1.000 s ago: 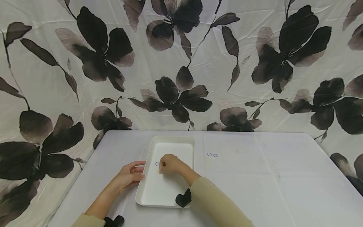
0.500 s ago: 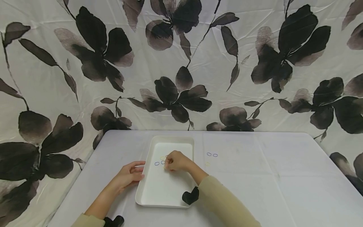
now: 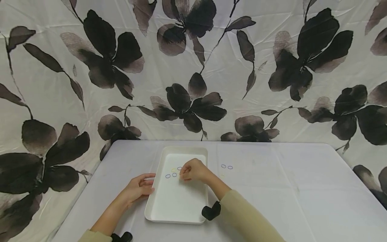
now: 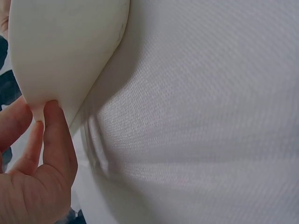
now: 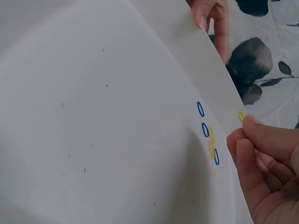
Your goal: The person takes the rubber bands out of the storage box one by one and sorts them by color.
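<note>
The white tray lies on the table, and my left hand rests against its left edge. In the left wrist view the left fingers, fairly straight, touch the tray's outer wall. Over the tray, my right hand pinches a small thin yellow ring between thumb and fingertips. Several rings lie on the tray floor beside that hand: a blue ring, another blue ring, a third blue ring, and yellow rings overlapping near them.
Right of the tray, two blue rings lie on the white table, with a faint yellow ring just below. Behind the table hangs a flower-printed cloth. Small dark specks mark the tray floor.
My right hand has shifted to the right and slightly away from me over the tray, uncovering blue and yellow rings on its floor. The left hand has stayed at the tray's edge.
</note>
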Demonstrator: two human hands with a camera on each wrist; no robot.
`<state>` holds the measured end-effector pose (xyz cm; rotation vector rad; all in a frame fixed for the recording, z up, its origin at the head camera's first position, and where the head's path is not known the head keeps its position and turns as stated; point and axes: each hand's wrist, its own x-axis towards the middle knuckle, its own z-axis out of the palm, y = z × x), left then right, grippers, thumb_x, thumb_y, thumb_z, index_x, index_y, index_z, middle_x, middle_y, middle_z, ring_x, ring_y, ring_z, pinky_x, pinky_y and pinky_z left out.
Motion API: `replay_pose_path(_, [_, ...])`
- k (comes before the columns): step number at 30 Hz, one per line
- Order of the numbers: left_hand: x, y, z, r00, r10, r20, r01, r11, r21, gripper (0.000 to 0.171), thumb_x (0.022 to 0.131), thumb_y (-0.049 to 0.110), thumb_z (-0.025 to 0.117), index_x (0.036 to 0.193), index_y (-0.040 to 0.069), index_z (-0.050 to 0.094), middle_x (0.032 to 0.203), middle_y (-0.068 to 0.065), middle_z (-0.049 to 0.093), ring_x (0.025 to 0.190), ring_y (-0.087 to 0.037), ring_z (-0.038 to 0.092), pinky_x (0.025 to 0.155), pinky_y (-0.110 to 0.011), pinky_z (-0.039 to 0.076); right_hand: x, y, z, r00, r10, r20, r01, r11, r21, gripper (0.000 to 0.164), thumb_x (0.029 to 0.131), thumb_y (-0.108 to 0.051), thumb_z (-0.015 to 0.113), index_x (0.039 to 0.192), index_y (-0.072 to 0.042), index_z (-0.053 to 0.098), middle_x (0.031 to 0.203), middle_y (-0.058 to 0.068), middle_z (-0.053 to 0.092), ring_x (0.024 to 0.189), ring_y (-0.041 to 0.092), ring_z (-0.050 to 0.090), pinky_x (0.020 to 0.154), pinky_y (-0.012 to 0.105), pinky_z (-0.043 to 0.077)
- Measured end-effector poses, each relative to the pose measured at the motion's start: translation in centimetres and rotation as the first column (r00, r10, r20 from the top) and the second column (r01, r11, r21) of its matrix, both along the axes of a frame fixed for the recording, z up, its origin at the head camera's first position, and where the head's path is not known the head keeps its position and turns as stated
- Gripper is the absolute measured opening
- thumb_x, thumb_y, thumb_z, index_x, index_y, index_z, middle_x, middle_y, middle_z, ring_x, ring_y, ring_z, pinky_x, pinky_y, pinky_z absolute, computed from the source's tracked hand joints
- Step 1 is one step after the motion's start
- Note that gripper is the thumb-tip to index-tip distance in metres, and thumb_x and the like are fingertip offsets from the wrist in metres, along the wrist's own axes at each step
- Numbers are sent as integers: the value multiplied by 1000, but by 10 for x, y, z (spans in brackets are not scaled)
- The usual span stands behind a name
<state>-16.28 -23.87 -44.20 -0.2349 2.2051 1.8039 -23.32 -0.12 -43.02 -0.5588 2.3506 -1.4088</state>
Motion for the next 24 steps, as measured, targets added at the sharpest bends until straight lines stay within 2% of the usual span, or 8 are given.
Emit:
replay_pose_path(6, [1,0,0,1000,-7,-9,7,1000,0,61,78,-10,64,134,-7,40,119,-27,54,98,-26,60,76,-36,53,0,11,3,998,-22,57,25,998,-61,5,75,4,72,79,3,69,64,6,65,58,13,62,60,31,54])
replay_pose_path(11, [1,1,1,1000,-17,-13,17,1000,13,61,78,-11,63,134,-8,39,117,-26,54,97,-26,61,75,-36,53,-1,19,2,996,-21,83,30,993,-110,7,76,4,72,82,7,68,67,9,66,60,14,64,62,30,55])
replay_pose_path(24, [1,1,1,1000,-7,-11,7,1000,-1,60,79,-11,63,134,-7,39,116,-26,55,95,-25,61,75,-36,53,-1,39,3,997,-36,70,47,987,-156,9,78,2,71,85,7,68,70,6,65,63,15,64,64,30,55])
